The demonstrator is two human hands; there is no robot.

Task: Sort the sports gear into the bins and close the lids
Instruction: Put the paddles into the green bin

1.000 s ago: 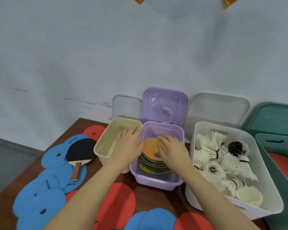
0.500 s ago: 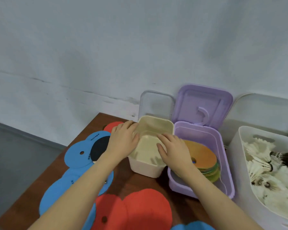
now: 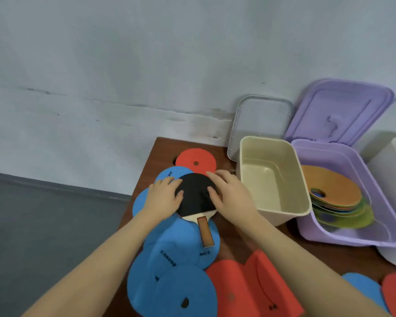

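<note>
A table tennis paddle [image 3: 196, 195] with a black face and a wooden handle lies on several blue discs [image 3: 176, 266] at the table's left end. My left hand [image 3: 164, 197] rests on the paddle's left edge, thumb on the black face. My right hand [image 3: 229, 195] touches its right edge with fingers spread. A red disc [image 3: 196, 161] lies just behind the paddle. An empty cream bin [image 3: 272, 177] stands to the right. Beside it a purple bin [image 3: 352, 227] holds a stack of orange and green discs [image 3: 336, 197].
A clear lid [image 3: 261, 120] and the purple lid [image 3: 338, 113] lean on the wall behind the bins. A white bin [image 3: 393, 175] stands at the far right. Red discs [image 3: 252, 287] lie near the table's front. The brown table [image 3: 165, 149] ends at the left, grey floor below.
Both hands left the cream bin and moved left onto the black paddle. The view swung left, so the white bin of shuttlecocks slid mostly out of sight.
</note>
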